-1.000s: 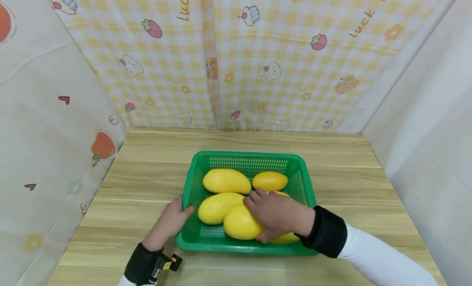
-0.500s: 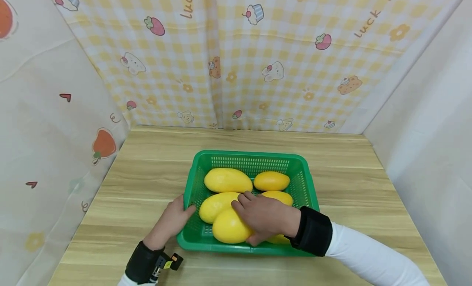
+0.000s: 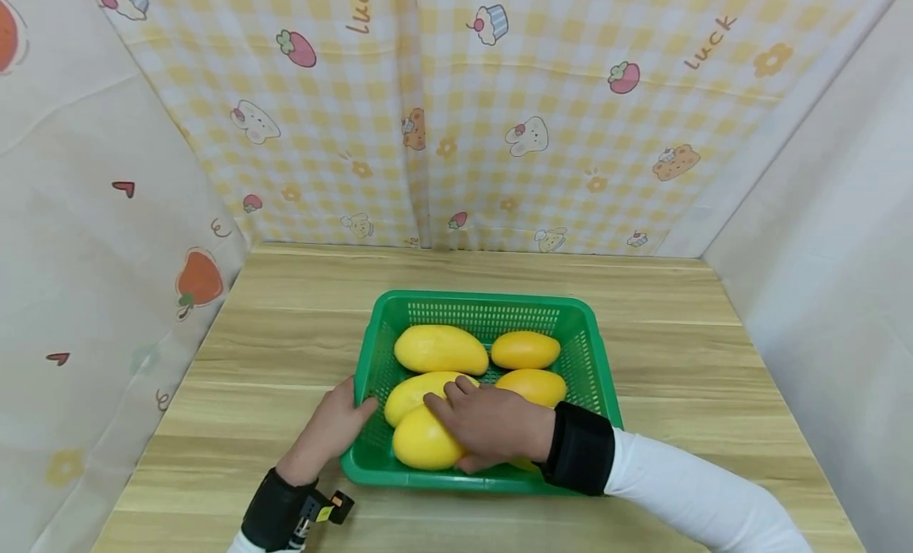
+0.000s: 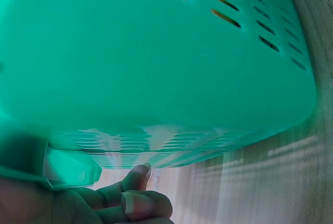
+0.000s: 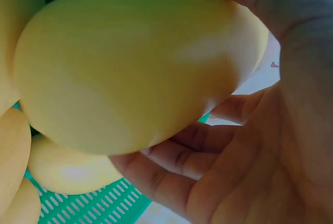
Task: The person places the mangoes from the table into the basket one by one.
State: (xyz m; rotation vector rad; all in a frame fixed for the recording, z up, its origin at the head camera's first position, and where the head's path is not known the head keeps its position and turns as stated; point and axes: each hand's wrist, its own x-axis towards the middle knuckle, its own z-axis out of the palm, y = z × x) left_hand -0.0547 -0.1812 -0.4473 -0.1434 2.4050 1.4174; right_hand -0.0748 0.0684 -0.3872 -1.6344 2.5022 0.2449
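Observation:
A green plastic basket (image 3: 485, 297) holds several yellow mangoes. My left hand (image 3: 331, 423) grips its left rim, thumb over the inner side; the left wrist view shows the fingers (image 4: 148, 203) bent outside, beneath the rim, beside the slotted basket wall (image 4: 145, 62). With thumb and fingers, my right hand (image 3: 494, 423) holds a large mango (image 3: 424, 442) near the front of the basket. That mango (image 5: 130, 67) fills much of the right wrist view. It overlaps another mango (image 3: 417, 396) behind it. Under the right wrist, one more mango (image 3: 525, 463) is mostly hidden.
At the back of the basket lie a big mango (image 3: 441, 349) and a smaller orange-yellow mango (image 3: 525, 350). A further mango (image 3: 535, 386) lies at the right. The basket stands on a wood-grain table (image 3: 299, 315), with a checked cloth (image 3: 471, 101) behind.
My right hand has moved the large mango leftward along the front of the basket, uncovering more of the mango at the right. The left hand stays on the rim.

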